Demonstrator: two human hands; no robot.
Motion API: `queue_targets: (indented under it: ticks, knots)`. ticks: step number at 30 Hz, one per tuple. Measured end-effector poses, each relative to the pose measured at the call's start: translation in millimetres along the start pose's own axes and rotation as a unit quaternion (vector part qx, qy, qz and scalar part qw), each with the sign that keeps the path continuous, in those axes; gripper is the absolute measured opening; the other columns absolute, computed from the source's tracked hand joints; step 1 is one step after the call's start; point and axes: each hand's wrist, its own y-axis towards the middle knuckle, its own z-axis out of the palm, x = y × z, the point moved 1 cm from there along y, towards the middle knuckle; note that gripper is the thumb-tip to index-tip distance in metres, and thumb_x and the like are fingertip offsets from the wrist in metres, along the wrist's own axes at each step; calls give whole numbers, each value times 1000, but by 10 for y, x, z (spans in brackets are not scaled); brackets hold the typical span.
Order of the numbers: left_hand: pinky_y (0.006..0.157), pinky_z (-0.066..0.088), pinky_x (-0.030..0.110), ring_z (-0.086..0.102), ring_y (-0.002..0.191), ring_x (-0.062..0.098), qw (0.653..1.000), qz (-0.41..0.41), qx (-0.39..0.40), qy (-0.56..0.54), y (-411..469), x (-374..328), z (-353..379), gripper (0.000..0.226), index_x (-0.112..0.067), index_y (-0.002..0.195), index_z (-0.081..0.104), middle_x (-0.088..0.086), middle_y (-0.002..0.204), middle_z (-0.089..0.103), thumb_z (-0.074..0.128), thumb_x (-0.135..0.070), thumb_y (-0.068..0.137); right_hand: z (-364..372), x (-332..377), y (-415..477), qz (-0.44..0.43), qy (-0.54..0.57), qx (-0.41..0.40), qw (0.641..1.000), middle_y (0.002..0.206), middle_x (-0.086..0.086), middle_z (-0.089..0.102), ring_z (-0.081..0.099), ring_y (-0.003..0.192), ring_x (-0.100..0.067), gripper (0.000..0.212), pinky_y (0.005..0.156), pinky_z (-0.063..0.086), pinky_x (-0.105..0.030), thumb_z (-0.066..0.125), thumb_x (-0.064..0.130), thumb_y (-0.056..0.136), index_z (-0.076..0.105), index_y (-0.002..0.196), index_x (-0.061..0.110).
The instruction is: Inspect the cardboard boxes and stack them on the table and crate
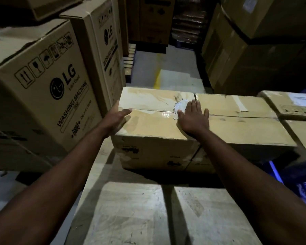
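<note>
A taped cardboard box [148, 121] with a torn white label sits upright at the wooden table's [127, 213] far end, touching a second box [237, 119] beside it.

- A warehouse or stockroom: tall washing-machine cartons [42, 89], printed with a brand logo and handling symbols, stand stacked on the left.
- More big brown cartons [237, 50] are piled high on the right.
- A narrow aisle of bare grey floor [177, 62] with a yellow line [157, 77] painted on it runs between the stacks.
- Taped cardboard boxes [157, 124] sit side by side on a rough wooden desk [131, 209] under dim light.
</note>
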Motion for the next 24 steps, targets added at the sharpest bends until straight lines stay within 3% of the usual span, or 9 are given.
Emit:
queue_targets:
  ticks: [3, 6, 10, 15, 17, 19, 22, 24]
  knots:
    - [102, 40, 31, 54, 116, 16, 1000, 1, 2, -11, -26, -30, -9, 41, -18, 141, 42, -1, 123, 58, 47, -12, 101, -4, -17, 5, -2, -4, -4, 1000, 166, -7, -3, -9, 152, -19, 71, 121, -1, -53, 12, 52, 103, 4, 157, 8]
    - [101, 42, 30, 56, 108, 9, 1000, 7, -2, 8, -41, 7, -8, 38, -19, 139, 43, -5, 120, 59, 47, -18, 101, 18, -55, -10, 1, -7, -18, 1000, 166, -7, 0, -6, 153, -19, 70, 121, 1, -53, 8, 52, 102, 7, 158, 8]
    - [105, 45, 49, 54, 125, 24, 985, 0, -17, 173, 33, 101, -77, 85, -34, 153, 17, 4, 145, 49, 53, -60, 82, 35, -24, 10, 8, -3, -13, 1000, 166, -6, 0, -5, 153, -18, 74, 122, -1, -51, 4, 56, 101, 6, 158, 10]
    - [107, 42, 50, 44, 132, 36, 926, 45, -41, 373, -12, 61, -33, 82, -21, 155, 4, 17, 155, 32, 44, -53, 91, 15, -17, 4, 10, -8, 0, 1000, 166, -7, -2, -7, 153, -19, 75, 122, -1, -51, 4, 57, 100, 4, 158, 8]
    - [116, 28, 49, 22, 145, 39, 894, 58, -68, 440, -32, 79, -12, 84, -11, 156, -5, 20, 162, 7, 42, -48, 97, -7, -6, 9, 11, -3, 12, 1000, 166, -7, -4, -8, 153, -19, 76, 121, -2, -52, 4, 58, 100, 2, 157, 9]
    - [120, 7, 49, -10, 149, 38, 827, 113, -138, 532, -101, 42, 29, 86, -9, 155, -8, 17, 161, -18, 41, -48, 96, -32, -7, -4, 7, -1, 21, 1000, 166, -6, -5, -8, 153, -19, 76, 121, -3, -52, 5, 58, 100, 1, 158, 9]
    - [122, -4, 43, -19, 149, 29, 755, 225, -131, 602, -200, 0, 154, 80, -11, 156, -5, 14, 161, -21, 39, -43, 97, -30, -30, -63, -2, 3, 25, 1000, 166, -7, -5, -8, 153, -20, 74, 122, -3, -50, 7, 57, 101, 1, 158, 9]
    - [122, -3, 42, -15, 150, 27, 737, 233, -100, 627, -257, 20, 233, 75, -10, 156, 3, 14, 163, -16, 36, -43, 98, -38, -38, -135, -1, 12, 22, 1000, 166, -9, -4, -7, 153, -21, 74, 123, -1, -48, 10, 56, 102, 2, 158, 8]
